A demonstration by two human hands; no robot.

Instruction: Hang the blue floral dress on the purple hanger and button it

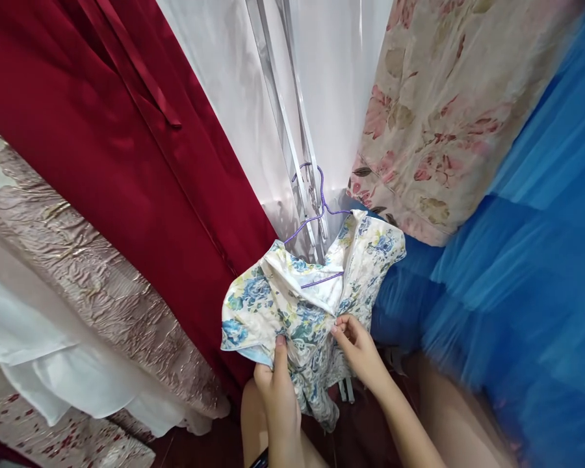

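Left hand (275, 383) and right hand (355, 344) each pinch the floral dress (297, 305) on its purple hanger (316, 208).

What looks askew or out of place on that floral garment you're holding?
The white, blue-flowered garment sits crooked on its purple wire hanger: the collar slumps below the hanger's bar and the fabric bunches. The left hand and right hand both pinch its front. No tears or stains show.

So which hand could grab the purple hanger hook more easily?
Probably the right hand. It pinches the floral dress near the collar, closer to the purple hanger. The left hand grips the fabric lower down.
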